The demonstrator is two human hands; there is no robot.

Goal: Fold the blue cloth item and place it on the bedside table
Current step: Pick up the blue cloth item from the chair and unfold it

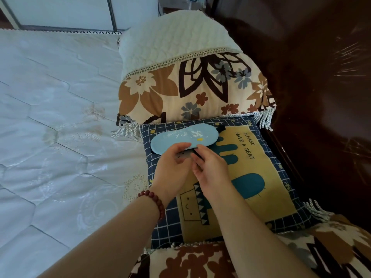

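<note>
Blue cloth sleep mask (174, 139) is lying flat on the navy-and-yellow cushion (261, 169) at the centre of the frame. I am pinching its near edge with my left hand (172, 171), thumb and fingers closed on the fabric. My right hand (210, 171) is gripping the black strap (197, 155) just beside it. White mattress (50, 117) is filling the left of the frame.

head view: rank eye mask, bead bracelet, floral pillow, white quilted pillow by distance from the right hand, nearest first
1. Eye mask: at the right hand's fingertips, on the cactus cushion.
2. Bead bracelet: on the left wrist, to its left and lower.
3. Floral pillow: beyond the cushion.
4. White quilted pillow: farthest, behind the floral one.
</note>
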